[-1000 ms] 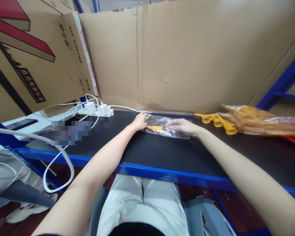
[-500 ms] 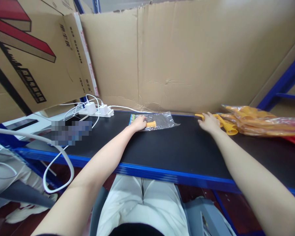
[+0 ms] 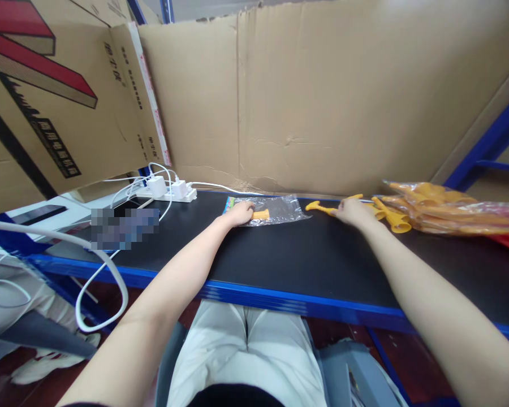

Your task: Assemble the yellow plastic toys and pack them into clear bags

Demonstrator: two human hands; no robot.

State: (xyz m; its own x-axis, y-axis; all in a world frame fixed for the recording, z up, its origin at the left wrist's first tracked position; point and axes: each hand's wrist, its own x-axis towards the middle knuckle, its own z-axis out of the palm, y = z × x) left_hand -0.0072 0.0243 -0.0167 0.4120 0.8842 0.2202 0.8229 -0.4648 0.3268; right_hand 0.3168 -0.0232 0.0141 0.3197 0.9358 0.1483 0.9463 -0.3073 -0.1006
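Note:
My left hand [image 3: 240,213] is closed around a short yellow plastic piece [image 3: 261,215] with a slightly flared end, low on the shelf. A clear plastic bag [image 3: 286,208] with a colourful header lies there too; whether the piece is inside it, I cannot tell. Over to the right, the fingers of my right hand [image 3: 353,212] are closed on a thin yellow plastic part [image 3: 318,207] with a crosswise, hammer-like end pointing left. Beside that hand lie loose yellow parts, among them a cone-ended one [image 3: 396,221].
Clear bags of yellow parts [image 3: 436,212] lie at the right, with something red behind. A power strip [image 3: 173,194] with white chargers and cables stands at the left back. Cardboard [image 3: 314,102] walls the back. The black shelf [image 3: 297,263] has a blue front edge.
My right hand has drawn slightly left, and the thin yellow part with the crosswise end now sticks out well past its fingers. My left hand stays nearly where it was.

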